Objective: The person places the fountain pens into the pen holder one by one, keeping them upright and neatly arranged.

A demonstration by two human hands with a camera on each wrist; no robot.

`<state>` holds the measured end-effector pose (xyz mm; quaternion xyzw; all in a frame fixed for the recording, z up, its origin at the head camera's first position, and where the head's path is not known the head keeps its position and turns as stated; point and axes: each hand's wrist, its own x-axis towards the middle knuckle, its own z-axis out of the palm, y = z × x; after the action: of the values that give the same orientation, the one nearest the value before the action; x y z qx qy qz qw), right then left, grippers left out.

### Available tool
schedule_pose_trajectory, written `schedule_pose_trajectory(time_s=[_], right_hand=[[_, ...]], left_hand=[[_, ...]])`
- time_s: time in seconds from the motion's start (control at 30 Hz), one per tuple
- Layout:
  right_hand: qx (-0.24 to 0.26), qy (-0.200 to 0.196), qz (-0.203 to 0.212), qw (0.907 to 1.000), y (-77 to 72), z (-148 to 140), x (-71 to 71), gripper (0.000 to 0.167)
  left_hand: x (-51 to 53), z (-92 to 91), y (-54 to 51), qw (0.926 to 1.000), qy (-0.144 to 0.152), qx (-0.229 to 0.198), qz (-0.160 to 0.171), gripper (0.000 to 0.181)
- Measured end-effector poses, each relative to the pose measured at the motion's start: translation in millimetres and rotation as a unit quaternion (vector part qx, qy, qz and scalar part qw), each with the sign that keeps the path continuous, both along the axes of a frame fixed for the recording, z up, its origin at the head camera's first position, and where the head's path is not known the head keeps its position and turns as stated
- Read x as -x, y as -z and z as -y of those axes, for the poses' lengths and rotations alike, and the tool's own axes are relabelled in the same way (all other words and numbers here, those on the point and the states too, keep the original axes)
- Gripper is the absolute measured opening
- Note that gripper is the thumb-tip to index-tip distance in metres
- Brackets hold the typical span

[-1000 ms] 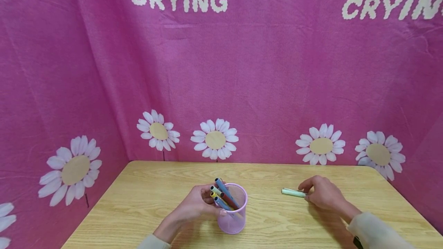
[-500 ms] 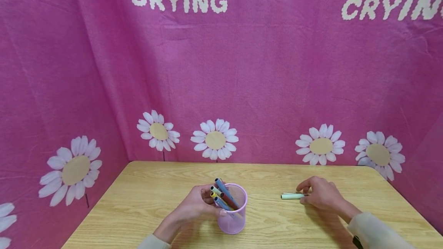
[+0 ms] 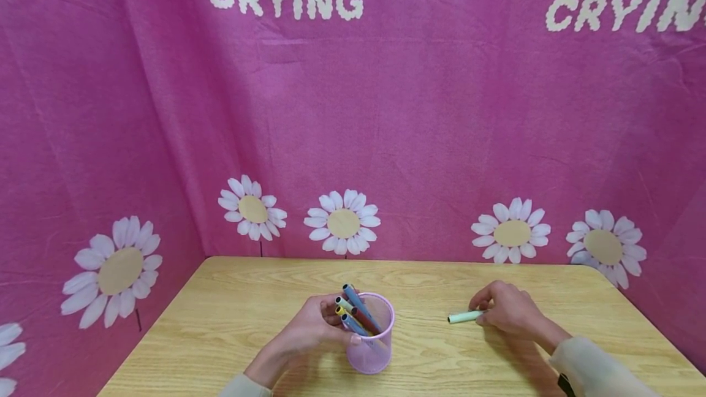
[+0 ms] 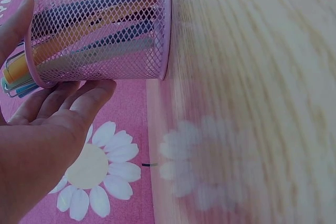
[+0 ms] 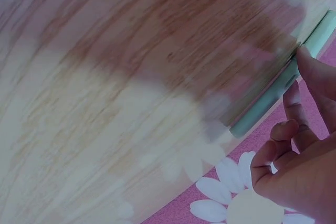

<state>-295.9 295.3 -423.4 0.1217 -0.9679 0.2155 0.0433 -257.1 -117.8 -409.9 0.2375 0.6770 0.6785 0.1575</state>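
Observation:
My left hand [image 3: 311,326] holds a pink mesh pen cup [image 3: 371,357] by its left side, thumb near the rim. Several capped markers [image 3: 357,314], blue, red, yellow and pale green, lean leftward inside it. In the left wrist view the cup [image 4: 105,32] stands on the table between thumb and fingers. Over to the right, my right hand [image 3: 513,314] pinches a pale green marker [image 3: 463,317] at the table surface. The right wrist view shows the thumb and a finger on the middle of that marker [image 5: 260,111], the other fingers curled.
Both hands work above a light wood-grain table [image 3: 276,280]. A pink cloth [image 3: 419,139] printed with white daisies and lettering hangs behind it and along the sides.
The pale green marker has turned slightly, its left end coming a little nearer to me. My right hand has shifted slightly left with it. The left hand and the cup stay put.

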Motion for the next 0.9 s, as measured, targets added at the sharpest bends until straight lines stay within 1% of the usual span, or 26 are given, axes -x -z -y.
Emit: schedule_pose_trajectory(time_s=[0.1, 0.2, 0.43, 0.67, 0.9], right_hand=[[0.003, -0.005, 0.01, 0.9999, -1.7, 2.7, 0.0, 0.023], [0.005, -0.007, 0.016, 0.9998, -2.3, 4.9, -0.4, 0.023], [0.001, -0.012, 0.004, 0.9999, 0.5, 6.0, -1.4, 0.024], [-0.002, -0.022, 0.002, 0.9998, 2.2, 8.0, -1.6, 0.023], [0.003, -0.026, -0.008, 0.9996, 3.1, 10.7, -3.6, 0.021]], left_hand=[[0.7, 0.2, -0.4, 1.0, 0.001, 0.001, -0.005, 0.066], [0.3, 0.3, -0.5, 1.0, -0.001, 0.003, -0.003, 0.066], [-1.4, 0.0, 0.0, 0.9999, -0.006, 0.005, 0.007, 0.069], [-0.8, 0.3, -0.3, 0.9999, -0.006, 0.011, -0.003, 0.068], [1.8, 0.3, 1.3, 0.9999, 0.002, 0.01, -0.009, 0.065]])
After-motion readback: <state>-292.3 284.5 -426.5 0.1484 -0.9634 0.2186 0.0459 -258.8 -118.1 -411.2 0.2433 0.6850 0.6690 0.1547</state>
